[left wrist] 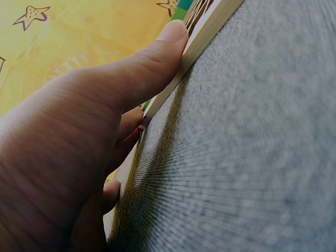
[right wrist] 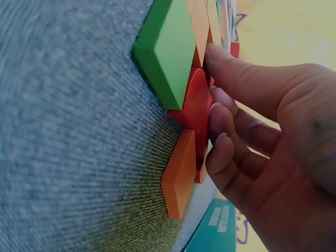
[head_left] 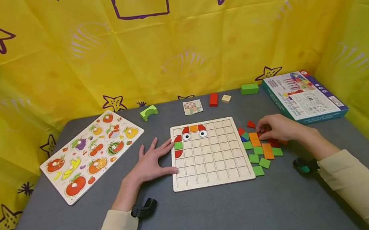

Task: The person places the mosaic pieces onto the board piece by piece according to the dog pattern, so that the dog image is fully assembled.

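A wooden grid board (head_left: 211, 167) lies flat, with several red, orange and green tiles and two eye pieces (head_left: 203, 134) set in its upper left cells. My left hand (head_left: 150, 163) is spread at the board's left side, fingers extended; its thumb (left wrist: 165, 47) touches the board's edge. Beyond the right side, my right hand (head_left: 278, 127) reaches down into a loose pile of coloured tiles. Its bent fingers and thumb (right wrist: 236, 73) touch the pile around the red tiles (right wrist: 196, 100). Whether they pinch one is hidden. A green tile (right wrist: 168, 52) and an orange tile (right wrist: 178, 173) lie nearby.
A fruit puzzle board (head_left: 101, 145) lies to the left, a boxed set (head_left: 305, 94) at the back right. Along the back are a green arch block (head_left: 149, 112), a picture card (head_left: 193, 107), a red block (head_left: 213, 100), a beige block (head_left: 226, 99) and a green block (head_left: 249, 88).
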Tool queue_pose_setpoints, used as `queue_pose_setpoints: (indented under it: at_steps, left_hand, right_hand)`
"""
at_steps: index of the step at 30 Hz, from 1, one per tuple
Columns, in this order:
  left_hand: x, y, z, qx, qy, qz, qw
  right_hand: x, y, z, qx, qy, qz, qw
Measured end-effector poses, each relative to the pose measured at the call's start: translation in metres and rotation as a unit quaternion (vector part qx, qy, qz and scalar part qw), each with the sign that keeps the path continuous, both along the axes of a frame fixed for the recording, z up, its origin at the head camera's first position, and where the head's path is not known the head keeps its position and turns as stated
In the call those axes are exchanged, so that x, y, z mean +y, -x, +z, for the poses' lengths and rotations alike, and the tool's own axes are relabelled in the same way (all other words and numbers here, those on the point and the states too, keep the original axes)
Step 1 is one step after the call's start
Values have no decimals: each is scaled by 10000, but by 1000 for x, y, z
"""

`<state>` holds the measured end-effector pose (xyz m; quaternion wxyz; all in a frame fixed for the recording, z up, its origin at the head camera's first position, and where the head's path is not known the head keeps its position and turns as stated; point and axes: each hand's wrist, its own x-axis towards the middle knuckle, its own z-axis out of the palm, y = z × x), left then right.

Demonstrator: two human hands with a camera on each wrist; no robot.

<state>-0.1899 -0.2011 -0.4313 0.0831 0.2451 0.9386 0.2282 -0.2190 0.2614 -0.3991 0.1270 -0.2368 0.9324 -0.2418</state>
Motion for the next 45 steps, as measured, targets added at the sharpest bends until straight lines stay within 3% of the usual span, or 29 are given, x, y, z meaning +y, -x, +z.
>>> queue_pose_setpoints:
  at_steps: [14, 21, 35, 45]
  left_hand:
    - [0, 0, -1, 3, 27, 1, 10000]
    - [0, 0, 1, 9, 17, -13, 10000]
    - [0, 0, -1, -27, 75, 26, 10000]
    - [1, 1, -1, -61, 78, 23, 9999]
  right_hand:
    - [-20, 8, 16, -39, 653, -259, 9975]
    - [-52, 14, 20, 77, 982, -155, 9950]
    - [-122, 29, 13, 54, 1410, 140, 9899]
    - [-168, 43, 4, 75, 1372, 155, 9904]
